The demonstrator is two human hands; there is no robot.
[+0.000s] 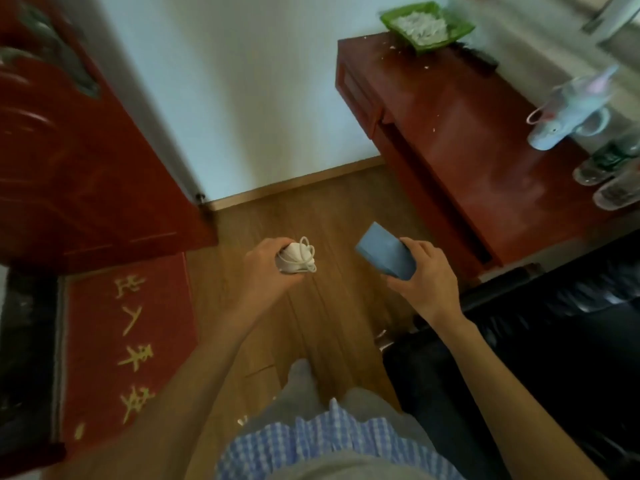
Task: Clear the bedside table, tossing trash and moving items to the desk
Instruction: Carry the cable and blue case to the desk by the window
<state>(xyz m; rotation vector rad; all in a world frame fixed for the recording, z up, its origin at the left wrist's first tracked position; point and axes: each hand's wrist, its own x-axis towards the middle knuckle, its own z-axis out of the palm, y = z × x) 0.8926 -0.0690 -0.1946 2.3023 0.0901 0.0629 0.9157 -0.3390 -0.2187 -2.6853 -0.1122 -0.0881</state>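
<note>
My left hand (pixel 268 263) is shut on a white charger with its coiled cable (pixel 298 259), held over the wooden floor. My right hand (pixel 420 271) grips a flat blue box (pixel 384 252), tilted with one end pointing up and left. Both hands hover in front of me, apart from each other. A reddish-brown wooden desk (pixel 460 140) stands ahead on the right, beyond the blue box. The bedside table is not in view.
On the desk sit a green dish of pale shells (pixel 427 26), a pale blue cup (pixel 568 112) and clear bottles (pixel 609 171). A black chair (pixel 540 327) is at right. A red door (pixel 69 133) and red mat (pixel 128 341) lie left.
</note>
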